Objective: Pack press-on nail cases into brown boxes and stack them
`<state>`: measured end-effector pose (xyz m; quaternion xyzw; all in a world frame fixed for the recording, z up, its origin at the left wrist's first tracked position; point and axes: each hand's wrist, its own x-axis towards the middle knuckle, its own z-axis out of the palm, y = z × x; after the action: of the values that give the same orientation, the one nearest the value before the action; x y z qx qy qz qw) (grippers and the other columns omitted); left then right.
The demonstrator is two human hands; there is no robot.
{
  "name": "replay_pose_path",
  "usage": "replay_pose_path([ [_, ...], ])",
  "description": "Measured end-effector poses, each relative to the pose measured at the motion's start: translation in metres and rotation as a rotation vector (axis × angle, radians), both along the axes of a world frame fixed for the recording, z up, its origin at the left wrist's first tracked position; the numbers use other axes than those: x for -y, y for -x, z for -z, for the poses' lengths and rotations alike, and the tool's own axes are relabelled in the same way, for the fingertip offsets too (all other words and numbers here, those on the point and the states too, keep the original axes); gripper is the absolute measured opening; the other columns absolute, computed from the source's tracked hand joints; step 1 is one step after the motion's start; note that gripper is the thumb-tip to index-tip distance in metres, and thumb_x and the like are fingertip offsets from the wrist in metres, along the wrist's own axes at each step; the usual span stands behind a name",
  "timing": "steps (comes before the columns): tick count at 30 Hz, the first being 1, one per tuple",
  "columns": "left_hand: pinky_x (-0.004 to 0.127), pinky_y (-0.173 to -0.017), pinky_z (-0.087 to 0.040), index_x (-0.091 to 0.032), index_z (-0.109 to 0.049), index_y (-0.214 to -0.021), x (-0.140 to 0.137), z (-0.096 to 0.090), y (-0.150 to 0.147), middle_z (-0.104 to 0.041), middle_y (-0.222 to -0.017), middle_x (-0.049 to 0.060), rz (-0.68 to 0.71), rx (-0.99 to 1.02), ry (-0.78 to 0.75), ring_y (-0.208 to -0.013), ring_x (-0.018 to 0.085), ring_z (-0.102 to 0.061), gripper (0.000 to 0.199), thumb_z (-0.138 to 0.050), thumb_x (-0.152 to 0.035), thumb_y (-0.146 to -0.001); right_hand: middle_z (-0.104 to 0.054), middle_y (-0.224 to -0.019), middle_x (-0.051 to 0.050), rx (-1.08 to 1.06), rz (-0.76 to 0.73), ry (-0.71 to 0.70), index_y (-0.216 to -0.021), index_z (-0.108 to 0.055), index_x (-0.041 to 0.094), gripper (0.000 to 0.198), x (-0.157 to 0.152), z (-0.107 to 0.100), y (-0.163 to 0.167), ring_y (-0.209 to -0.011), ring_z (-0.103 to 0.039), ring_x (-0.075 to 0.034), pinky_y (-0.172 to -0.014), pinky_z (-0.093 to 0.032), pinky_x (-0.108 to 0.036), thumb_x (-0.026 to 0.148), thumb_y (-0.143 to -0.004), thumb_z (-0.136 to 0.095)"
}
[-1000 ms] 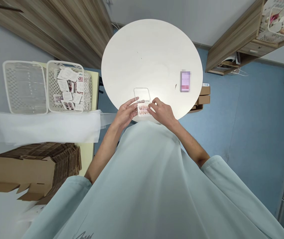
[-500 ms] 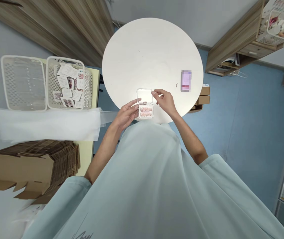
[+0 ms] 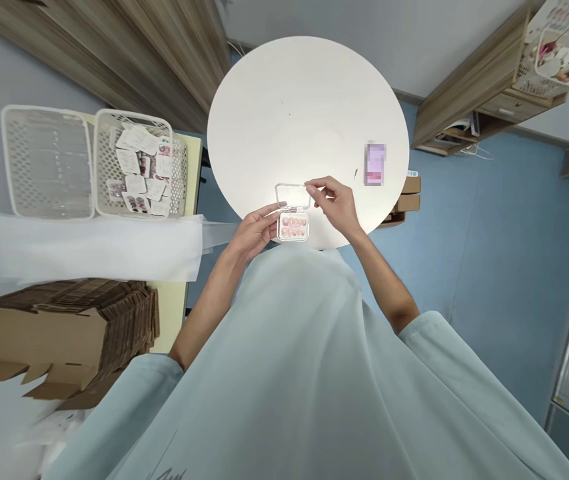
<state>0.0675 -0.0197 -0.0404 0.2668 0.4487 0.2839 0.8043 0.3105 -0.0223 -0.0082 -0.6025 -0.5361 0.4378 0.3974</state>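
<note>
A small clear hinged case (image 3: 293, 238) lies open at the near edge of the round white table (image 3: 304, 87). Two rows of pink press-on nails (image 3: 294, 227) fill its lower half. My left hand (image 3: 255, 232) grips the case from its left side, fingers near the hinge. The transparent lid (image 3: 293, 195) stands tilted up on the far side. My right hand (image 3: 333, 203) pinches the lid's upper right corner between thumb and fingers.
A phone-like pixelated object (image 3: 375, 164) and a small dark scrap (image 3: 355, 173) lie on the table's right. To the left are a white basket (image 3: 178, 173) of packaged nail sets, an emptier-looking basket (image 3: 47, 113), white sheets (image 3: 154, 250) and stacked flat cardboard boxes (image 3: 64, 333).
The lid has tilted up a little toward me, with my right hand on its corner. My left hand stays at the case; the whole view has shifted slightly.
</note>
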Motion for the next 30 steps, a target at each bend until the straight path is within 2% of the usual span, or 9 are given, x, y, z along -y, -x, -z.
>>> replay_pose_path([
  [3, 0.045, -0.107, -0.066, -0.015, -0.077, -0.139, -0.002, -0.003, -0.002, -0.082, -0.134, 0.019, -0.040, 0.000, -0.013, -0.127, 0.033, -0.079, 0.052, -0.082, -0.049, -0.100, -0.073, -0.115, -0.008, 0.016, -0.060, -0.024, -0.114, -0.083, 0.029, 0.055, 0.014, -0.015, 0.001, -0.098, -0.071, -0.021, -0.074, -0.060, -0.033, 0.080, -0.102, -0.066],
  [6, 0.045, -0.108, -0.066, -0.015, -0.077, -0.140, -0.005, -0.005, -0.001, -0.082, -0.133, 0.019, -0.064, 0.008, -0.026, -0.129, 0.034, -0.078, 0.056, -0.080, -0.055, -0.102, -0.071, -0.113, -0.007, 0.023, -0.120, -0.012, -0.113, -0.084, 0.030, 0.053, 0.027, -0.021, 0.000, -0.098, -0.071, -0.021, -0.076, -0.061, -0.033, 0.079, -0.101, -0.070],
  [12, 0.049, -0.113, -0.064, -0.015, -0.079, -0.137, -0.013, -0.002, 0.003, -0.081, -0.136, 0.018, -0.049, 0.004, -0.069, -0.131, 0.035, -0.076, 0.052, -0.090, -0.043, -0.094, -0.069, -0.115, -0.006, 0.009, -0.146, 0.027, -0.114, -0.081, 0.028, 0.050, 0.041, -0.011, -0.001, -0.091, -0.069, -0.019, -0.076, -0.060, -0.033, 0.075, -0.098, -0.076],
  [16, 0.051, -0.116, -0.062, -0.016, -0.077, -0.140, -0.019, -0.001, 0.002, -0.080, -0.139, 0.018, -0.035, -0.024, -0.107, -0.133, 0.035, -0.075, 0.059, -0.093, -0.042, -0.090, -0.071, -0.113, -0.005, -0.041, -0.117, 0.043, -0.112, -0.076, 0.027, 0.048, 0.044, -0.004, -0.001, -0.088, -0.068, -0.017, -0.075, -0.058, -0.032, 0.072, -0.095, -0.081],
  [20, 0.055, -0.117, -0.062, -0.017, -0.076, -0.144, -0.023, -0.002, 0.001, -0.080, -0.139, 0.017, -0.008, -0.061, -0.156, -0.134, 0.036, -0.075, 0.065, -0.094, -0.047, -0.089, -0.075, -0.109, -0.003, -0.110, -0.046, 0.141, -0.117, -0.070, 0.027, 0.057, 0.044, -0.001, -0.003, -0.084, -0.067, -0.016, -0.071, -0.056, -0.029, 0.069, -0.084, -0.092],
  [23, 0.056, -0.117, -0.061, -0.018, -0.075, -0.145, -0.025, -0.004, 0.000, -0.080, -0.140, 0.017, 0.013, -0.095, -0.193, -0.136, 0.037, -0.074, 0.066, -0.093, -0.050, -0.090, -0.077, -0.106, -0.004, -0.203, -0.008, 0.280, -0.115, -0.070, 0.025, 0.063, 0.042, 0.001, -0.003, -0.079, -0.067, -0.015, -0.063, -0.053, -0.026, 0.070, -0.079, -0.094],
  [26, 0.056, -0.118, -0.060, -0.019, -0.074, -0.146, -0.024, -0.007, -0.002, -0.078, -0.144, 0.018, 0.033, -0.115, -0.221, -0.139, 0.038, -0.072, 0.068, -0.092, -0.053, -0.090, -0.078, -0.098, -0.004, -0.313, -0.008, 0.423, -0.105, -0.072, 0.023, 0.061, 0.041, 0.002, 0.000, -0.072, -0.066, -0.014, -0.052, -0.045, -0.024, 0.072, -0.076, -0.094],
  [30, 0.057, -0.120, -0.058, -0.022, -0.068, -0.155, -0.020, -0.012, -0.003, -0.073, -0.153, 0.019, 0.063, -0.143, -0.278, -0.145, 0.039, -0.067, 0.074, -0.086, -0.060, -0.094, -0.076, -0.088, -0.002, -0.398, 0.003, 0.471, -0.093, -0.071, 0.022, 0.059, 0.040, 0.003, 0.005, -0.066, -0.064, -0.013, -0.050, -0.042, -0.023, 0.070, -0.071, -0.098],
])
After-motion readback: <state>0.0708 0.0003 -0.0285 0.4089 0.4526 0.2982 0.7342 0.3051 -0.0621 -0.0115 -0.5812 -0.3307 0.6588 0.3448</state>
